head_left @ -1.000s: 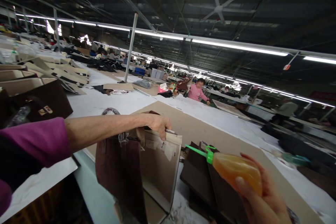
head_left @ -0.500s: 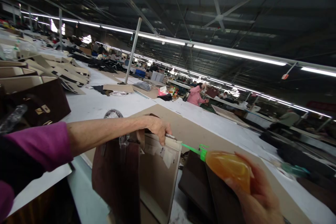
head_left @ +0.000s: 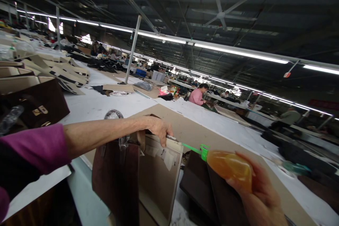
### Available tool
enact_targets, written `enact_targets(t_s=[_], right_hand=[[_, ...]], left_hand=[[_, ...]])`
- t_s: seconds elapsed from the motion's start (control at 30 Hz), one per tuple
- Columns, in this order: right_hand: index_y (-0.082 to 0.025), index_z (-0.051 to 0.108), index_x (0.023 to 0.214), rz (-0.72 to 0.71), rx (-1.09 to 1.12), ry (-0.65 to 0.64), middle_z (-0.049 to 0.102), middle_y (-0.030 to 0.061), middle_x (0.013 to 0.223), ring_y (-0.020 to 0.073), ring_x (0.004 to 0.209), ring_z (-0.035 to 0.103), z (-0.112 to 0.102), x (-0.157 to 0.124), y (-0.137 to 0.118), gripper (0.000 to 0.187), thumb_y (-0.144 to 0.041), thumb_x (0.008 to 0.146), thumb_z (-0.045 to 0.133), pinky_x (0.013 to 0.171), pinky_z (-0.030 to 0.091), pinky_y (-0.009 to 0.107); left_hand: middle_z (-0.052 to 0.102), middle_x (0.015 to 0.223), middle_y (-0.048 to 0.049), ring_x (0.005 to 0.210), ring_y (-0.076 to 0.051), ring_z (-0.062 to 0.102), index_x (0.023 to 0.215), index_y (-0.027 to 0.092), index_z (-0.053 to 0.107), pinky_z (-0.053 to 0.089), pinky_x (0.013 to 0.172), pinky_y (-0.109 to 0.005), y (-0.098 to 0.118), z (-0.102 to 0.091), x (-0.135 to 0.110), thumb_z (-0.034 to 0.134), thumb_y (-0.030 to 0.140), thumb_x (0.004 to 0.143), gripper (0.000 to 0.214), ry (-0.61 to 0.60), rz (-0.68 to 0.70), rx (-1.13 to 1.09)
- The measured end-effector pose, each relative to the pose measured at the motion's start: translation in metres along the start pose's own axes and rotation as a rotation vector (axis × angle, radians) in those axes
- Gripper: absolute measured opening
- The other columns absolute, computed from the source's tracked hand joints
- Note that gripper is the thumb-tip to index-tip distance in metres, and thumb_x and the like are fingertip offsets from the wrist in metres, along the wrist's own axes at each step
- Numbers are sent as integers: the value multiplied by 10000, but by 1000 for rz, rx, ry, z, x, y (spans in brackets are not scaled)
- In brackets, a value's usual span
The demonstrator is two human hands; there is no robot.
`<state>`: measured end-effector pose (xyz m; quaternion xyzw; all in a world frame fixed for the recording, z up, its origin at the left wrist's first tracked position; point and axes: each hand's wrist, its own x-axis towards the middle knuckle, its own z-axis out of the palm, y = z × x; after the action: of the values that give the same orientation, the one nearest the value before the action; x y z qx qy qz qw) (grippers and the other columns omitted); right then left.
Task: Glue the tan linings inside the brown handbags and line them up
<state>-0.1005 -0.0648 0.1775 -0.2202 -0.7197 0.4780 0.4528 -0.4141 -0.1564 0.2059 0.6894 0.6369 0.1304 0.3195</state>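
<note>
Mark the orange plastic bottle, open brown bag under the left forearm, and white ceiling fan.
Orange plastic bottle (head_left: 228, 165): head view, on its body.
Open brown bag (head_left: 118, 180): head view, on its outer side.
White ceiling fan (head_left: 220, 15): head view, on its hub.

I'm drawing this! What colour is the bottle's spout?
The spout is bright green; see the head view.

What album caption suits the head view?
Left hand gripping an open brown bag, right hand holding an amber bottle, its green nozzle by the bag's edge.
</note>
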Motion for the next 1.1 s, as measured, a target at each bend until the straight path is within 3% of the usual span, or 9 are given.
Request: enact_targets(t_s=[0.2,0.37,0.57,0.7,1.1], right_hand=[[-262,578,1144,7,-38,-69,660,40,1108,239,950,632,-11,-2,8,581,-320,615,812,832,502,246],[-278,572,1144,-47,16,3,669,10,1041,195,912,630,-10,2,12,573,-309,625,812,813,489,199],[-288,571,1163,29,111,24,666,12,1066,197,922,629,-9,1,21,599,-292,616,817,811,489,200],[-288,568,1170,68,139,-30,668,26,1088,198,929,631,-14,-6,26,599,-285,625,815,793,491,194],[-298,578,1158,76,46,-55,675,-3,1044,174,894,633,-15,-14,17,557,-325,649,803,811,473,160]], left_hand=[[555,558,46,567,-126,485,668,146,660,352,494,-208,1,1,1,732,178,559,134,-7,24,-34],[564,562,50,557,-114,475,672,145,662,350,499,-202,7,4,1,718,147,565,121,-6,10,-37],[560,560,55,560,-113,481,687,141,659,360,505,-197,7,7,0,712,160,575,125,-18,8,-21],[547,554,45,550,-124,472,666,138,642,342,486,-215,8,6,-1,709,169,570,122,3,13,-8],[592,567,42,578,-137,509,720,130,685,408,563,-209,4,14,5,770,222,525,232,28,28,-58]])
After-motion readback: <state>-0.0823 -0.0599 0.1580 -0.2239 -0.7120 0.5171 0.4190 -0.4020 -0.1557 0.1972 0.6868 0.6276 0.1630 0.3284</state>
